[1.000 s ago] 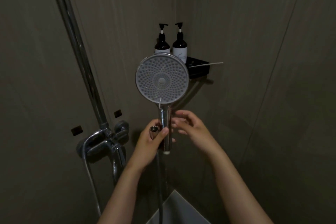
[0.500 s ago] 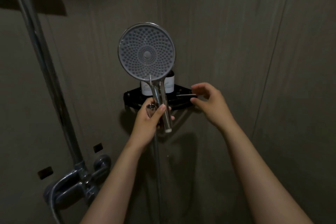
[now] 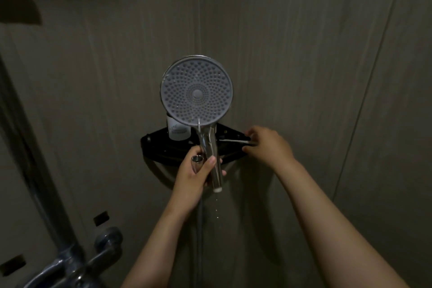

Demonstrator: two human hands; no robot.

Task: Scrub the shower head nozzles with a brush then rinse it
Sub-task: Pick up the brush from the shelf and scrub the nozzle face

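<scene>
Two hands split the work: the left hand (image 3: 195,172) gripped the shower head (image 3: 196,93), nozzles facing the person; the right hand (image 3: 268,145) pinched the brush (image 3: 231,141) on the shelf (image 3: 154,145), probably for scrubbing.

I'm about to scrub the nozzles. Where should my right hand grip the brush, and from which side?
Pinch the brush handle's right end, coming from the right: it lies flat on the shelf, that end by the right hand, its left end behind the shower head.

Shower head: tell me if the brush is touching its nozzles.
No. The brush lies on the shelf at the right hand, apart from the shower head in the left hand.
</scene>
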